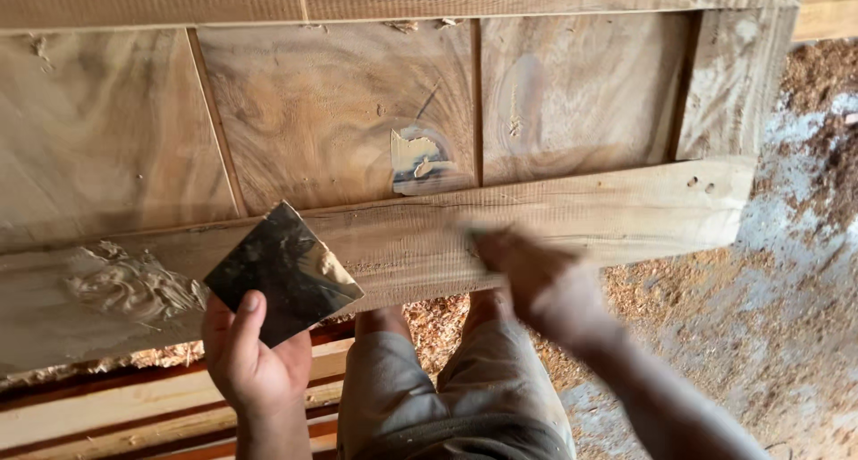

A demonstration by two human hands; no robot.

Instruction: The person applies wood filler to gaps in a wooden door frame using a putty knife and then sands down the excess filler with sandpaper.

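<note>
Holding dark square plate (284,272) in left hand (250,357), panelled wooden door (429,156), sawdust-strewn floor (786,272)

Right hand (527,272) motion-blurred, grip unclear

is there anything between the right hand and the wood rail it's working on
Nothing visible. The right hand, blurred by motion, is right at the front rail of the wooden panel, with no object between them. The left hand holds a dark square plate off to the side.

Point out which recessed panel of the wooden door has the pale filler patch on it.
The middle panel, the patch sitting at its lower right corner beside the divider. The left panel and right panel show bare grain only.
</note>
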